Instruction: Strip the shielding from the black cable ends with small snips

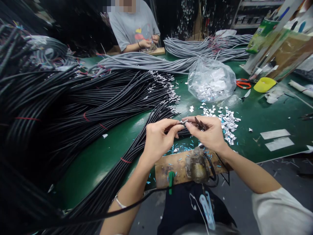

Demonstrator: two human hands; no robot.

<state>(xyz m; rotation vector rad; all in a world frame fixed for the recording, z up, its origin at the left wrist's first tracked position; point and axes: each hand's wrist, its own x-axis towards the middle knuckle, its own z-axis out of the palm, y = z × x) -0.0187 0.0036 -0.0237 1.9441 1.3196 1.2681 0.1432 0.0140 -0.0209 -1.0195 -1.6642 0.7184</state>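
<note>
My left hand (160, 138) is closed in a pinch on a black cable near its silver stripped end (183, 121). Thumb and fingertips of my right hand (209, 132) meet at that same silver end. A dark metal hand tool (200, 124) is tucked in my right hand; its kind is partly hidden by the fingers. Beneath and left of my hands runs a tied bundle of black cables (132, 147). Small blue offcuts (182, 148) lie scattered just below my hands, and crumpled silver foil scraps (228, 124) lie beside my right hand.
A wooden board (162, 168) with a lumpy fixture (199, 168) sits at the table's near edge. More black cables (110, 94) fill the left; grey cables (146, 62) lie behind. A clear plastic bag (211, 80), orange-handled scissors (243, 84) and a co-worker (134, 27) are farther off.
</note>
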